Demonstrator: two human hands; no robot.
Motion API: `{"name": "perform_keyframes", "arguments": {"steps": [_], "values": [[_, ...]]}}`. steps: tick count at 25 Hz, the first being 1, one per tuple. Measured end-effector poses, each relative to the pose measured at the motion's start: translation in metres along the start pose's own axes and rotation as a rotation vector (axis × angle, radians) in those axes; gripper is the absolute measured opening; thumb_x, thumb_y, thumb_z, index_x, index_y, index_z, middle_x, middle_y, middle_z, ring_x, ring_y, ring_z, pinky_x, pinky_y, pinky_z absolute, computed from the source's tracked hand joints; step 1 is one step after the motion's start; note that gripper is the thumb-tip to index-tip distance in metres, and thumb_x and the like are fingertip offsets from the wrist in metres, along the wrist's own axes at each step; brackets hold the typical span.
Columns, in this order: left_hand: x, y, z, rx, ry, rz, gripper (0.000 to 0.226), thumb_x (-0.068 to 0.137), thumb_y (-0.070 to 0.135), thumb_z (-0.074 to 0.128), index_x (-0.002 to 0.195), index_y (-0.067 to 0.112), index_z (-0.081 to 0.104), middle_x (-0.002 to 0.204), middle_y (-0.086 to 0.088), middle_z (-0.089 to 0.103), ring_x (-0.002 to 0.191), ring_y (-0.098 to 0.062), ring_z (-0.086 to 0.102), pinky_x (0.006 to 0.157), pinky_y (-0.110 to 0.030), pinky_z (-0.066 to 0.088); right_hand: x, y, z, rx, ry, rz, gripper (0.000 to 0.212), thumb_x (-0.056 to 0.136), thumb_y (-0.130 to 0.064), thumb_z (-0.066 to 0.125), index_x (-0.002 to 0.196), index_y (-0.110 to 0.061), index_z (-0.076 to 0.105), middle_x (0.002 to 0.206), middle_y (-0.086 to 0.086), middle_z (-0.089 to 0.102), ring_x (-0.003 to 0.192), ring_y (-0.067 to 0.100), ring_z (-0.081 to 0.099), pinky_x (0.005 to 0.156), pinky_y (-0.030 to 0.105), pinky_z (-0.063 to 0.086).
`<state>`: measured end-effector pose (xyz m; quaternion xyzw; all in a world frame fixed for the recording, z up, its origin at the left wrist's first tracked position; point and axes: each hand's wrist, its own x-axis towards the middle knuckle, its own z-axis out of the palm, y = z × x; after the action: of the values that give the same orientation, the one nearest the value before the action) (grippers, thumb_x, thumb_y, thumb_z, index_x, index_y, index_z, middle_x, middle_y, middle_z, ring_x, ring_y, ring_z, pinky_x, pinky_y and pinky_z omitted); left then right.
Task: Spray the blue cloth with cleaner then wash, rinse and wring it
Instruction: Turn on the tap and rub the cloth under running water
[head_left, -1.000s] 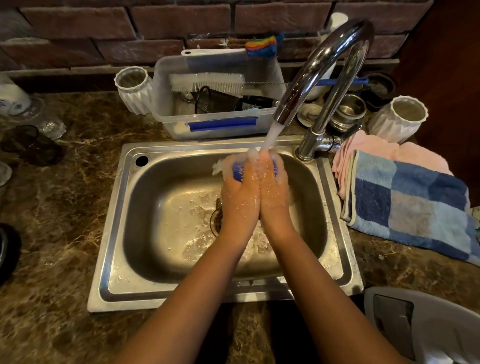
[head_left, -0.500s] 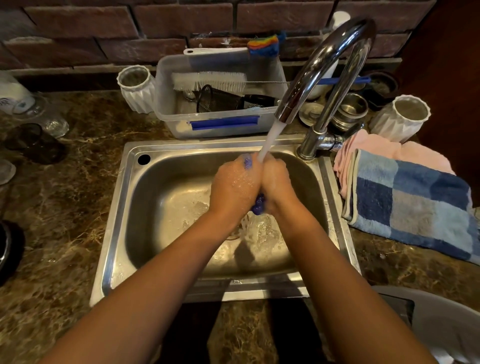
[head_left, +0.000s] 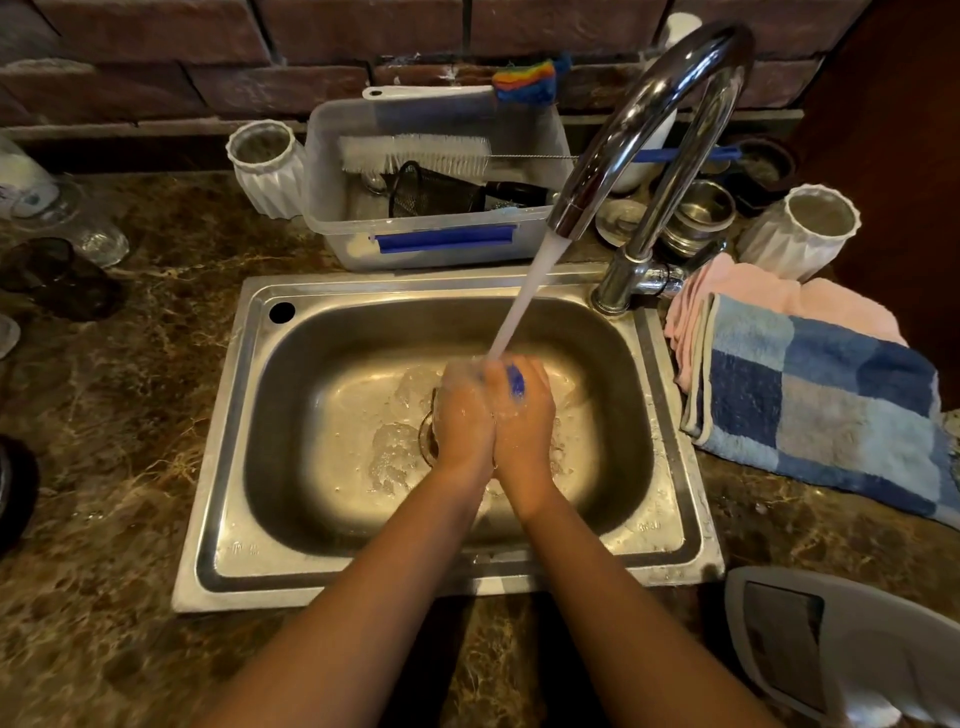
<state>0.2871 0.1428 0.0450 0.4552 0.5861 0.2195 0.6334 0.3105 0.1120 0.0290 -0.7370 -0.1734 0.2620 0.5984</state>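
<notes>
I see my left hand (head_left: 464, 422) and right hand (head_left: 523, 415) pressed side by side over the steel sink (head_left: 249, 415), fingers (head_left: 530, 376) curled together around the blue cloth (head_left: 516, 381), of which only a sliver shows between them. The faucet (head_left: 654, 109) pours its stream straight onto the fingertips. Beyond the fingers, a clear plastic bin (head_left: 436, 208) holding a bottle brush (head_left: 415, 154) sits on the brown marble desk (head_left: 104, 467) against a brick wall (head_left: 208, 52). Right of the fingers lies a checked blue towel (head_left: 821, 410) over a pink cloth (head_left: 769, 296).
</notes>
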Motion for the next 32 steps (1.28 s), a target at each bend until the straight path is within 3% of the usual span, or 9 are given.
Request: {"name": "perform_keyframes", "arguments": {"steps": [6,9,12,15,19,22,25,29,32], "values": [[0.001,-0.023,-0.013,0.152,0.081,0.201,0.033,0.095,0.025,0.039,0.067,0.019,0.054,0.062,0.003,0.056,0.056,-0.006,0.054,0.05,-0.014,0.041,0.001,0.004,0.004,0.071,-0.044,0.034,0.036,0.095,-0.016,0.044,0.06,-0.022,0.048,0.056,-0.002,0.05,0.047,0.0,0.048,0.049,0.01,0.039],[0.0,-0.018,-0.013,0.19,0.078,0.293,0.038,0.094,0.023,0.041,0.057,0.019,0.052,0.058,-0.002,0.056,0.059,-0.019,0.055,0.06,-0.033,0.048,0.006,0.0,0.001,0.085,0.009,0.127,0.038,0.095,-0.014,0.043,0.057,-0.016,0.046,0.054,0.001,0.05,0.047,0.002,0.05,0.05,0.013,0.043],[0.002,-0.007,-0.014,0.385,0.038,0.387,0.04,0.094,0.027,0.039,0.056,0.021,0.05,0.056,0.0,0.053,0.056,-0.016,0.052,0.057,-0.03,0.046,0.014,-0.002,0.004,0.157,0.011,0.429,0.028,0.09,-0.016,0.042,0.067,-0.004,0.053,0.066,0.013,0.057,0.068,0.021,0.058,0.066,0.032,0.05],[0.013,-0.009,-0.014,0.313,0.01,0.213,0.036,0.093,0.035,0.041,0.061,0.024,0.053,0.065,-0.002,0.058,0.063,-0.016,0.056,0.061,-0.028,0.046,0.027,-0.012,0.0,0.163,-0.137,0.535,0.024,0.092,-0.021,0.044,0.082,-0.003,0.056,0.075,0.011,0.058,0.071,0.022,0.058,0.072,0.033,0.049],[0.02,-0.016,-0.025,-0.281,-0.197,-0.198,0.023,0.085,0.033,0.055,0.087,0.014,0.067,0.073,-0.002,0.067,0.069,-0.02,0.063,0.068,-0.032,0.05,0.059,-0.019,-0.028,0.033,-0.229,0.431,0.026,0.095,-0.035,0.039,0.109,-0.018,0.053,0.095,0.002,0.056,0.089,0.018,0.055,0.082,0.037,0.045],[0.013,-0.007,-0.026,-0.463,-0.371,-0.305,0.022,0.086,0.019,0.044,0.082,0.015,0.065,0.055,0.005,0.059,0.052,-0.011,0.052,0.053,-0.02,0.039,0.086,-0.014,-0.062,0.057,0.122,0.321,0.019,0.094,-0.025,0.04,0.102,-0.021,0.057,0.096,0.001,0.06,0.096,0.022,0.058,0.076,0.032,0.045],[0.013,-0.003,-0.026,-0.397,-0.33,-0.3,0.018,0.081,0.019,0.046,0.07,0.018,0.061,0.051,0.003,0.054,0.05,-0.015,0.044,0.049,-0.023,0.03,0.114,-0.009,-0.095,-0.16,0.388,0.117,0.033,0.09,-0.019,0.044,0.122,-0.015,0.052,0.123,0.011,0.057,0.115,0.026,0.052,0.094,0.038,0.043],[0.016,-0.002,-0.025,-0.219,-0.322,-0.194,0.022,0.079,0.019,0.045,0.058,0.019,0.051,0.048,0.002,0.035,0.045,-0.015,0.025,0.049,-0.028,0.011,0.135,0.003,-0.11,-0.605,0.354,-0.029,0.075,0.085,-0.014,0.054,0.147,-0.018,0.012,0.157,0.015,0.01,0.141,0.035,0.017,0.114,0.04,0.019],[0.018,0.0,-0.025,-0.216,-0.326,-0.198,0.019,0.079,0.019,0.045,0.062,0.018,0.051,0.053,-0.001,0.033,0.045,-0.015,0.025,0.046,-0.026,0.013,0.15,0.001,-0.116,-0.518,0.322,-0.143,0.075,0.082,-0.009,0.053,0.147,-0.014,0.015,0.155,0.015,0.02,0.141,0.028,0.022,0.117,0.036,0.017]]}}
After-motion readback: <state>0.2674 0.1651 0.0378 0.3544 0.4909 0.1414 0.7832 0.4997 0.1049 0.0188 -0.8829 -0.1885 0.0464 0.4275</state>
